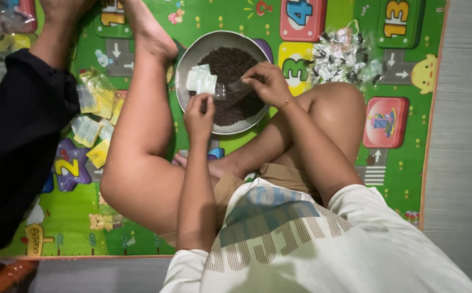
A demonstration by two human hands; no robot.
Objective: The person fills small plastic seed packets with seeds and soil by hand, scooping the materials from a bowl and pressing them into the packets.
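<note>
Fingers of left hand [199, 114] pinch a small white sachet [201, 81]; right hand [268, 84] grips a spoon [239, 86] over the metal bowl [189, 57] of dark granules [230, 62]. Filled packets [96, 116] lie left; empty ones [344, 57] remain right.

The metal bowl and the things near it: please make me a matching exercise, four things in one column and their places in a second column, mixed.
1. metal bowl
2. small white packet
3. pile of clear packets
4. yellow sachets

a. held by the left hand, above the bowl
b. on the mat, beyond the right knee
c. on the mat, beside the left leg
d. before the crossed legs, filled with dark granules

Pairs: 1-d, 2-a, 3-b, 4-c
</note>
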